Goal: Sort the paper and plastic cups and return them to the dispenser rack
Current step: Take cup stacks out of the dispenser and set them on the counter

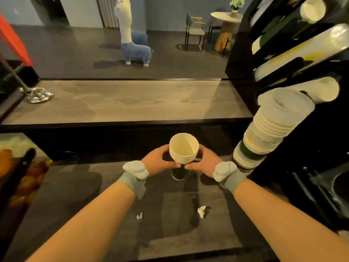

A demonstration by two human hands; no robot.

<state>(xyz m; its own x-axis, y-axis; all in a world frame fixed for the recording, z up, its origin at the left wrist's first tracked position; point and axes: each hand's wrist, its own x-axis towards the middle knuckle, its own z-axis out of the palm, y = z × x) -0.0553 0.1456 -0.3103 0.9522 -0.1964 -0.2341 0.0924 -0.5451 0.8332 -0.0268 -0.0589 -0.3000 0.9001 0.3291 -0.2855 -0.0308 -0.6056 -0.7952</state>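
Stack of nested paper cups, cream rims on top, dark green body below, held upright above the dark counter. Gripped from both sides: left hand and right hand closed around it, fingertips meeting at the front. Grey bands with pale lumps on both wrists. Two crumpled scraps on the counter nearer the body, possibly paper. At right, black dispenser rack with cup stacks poking from slanted tubes, nearest stack just beside the right hand.
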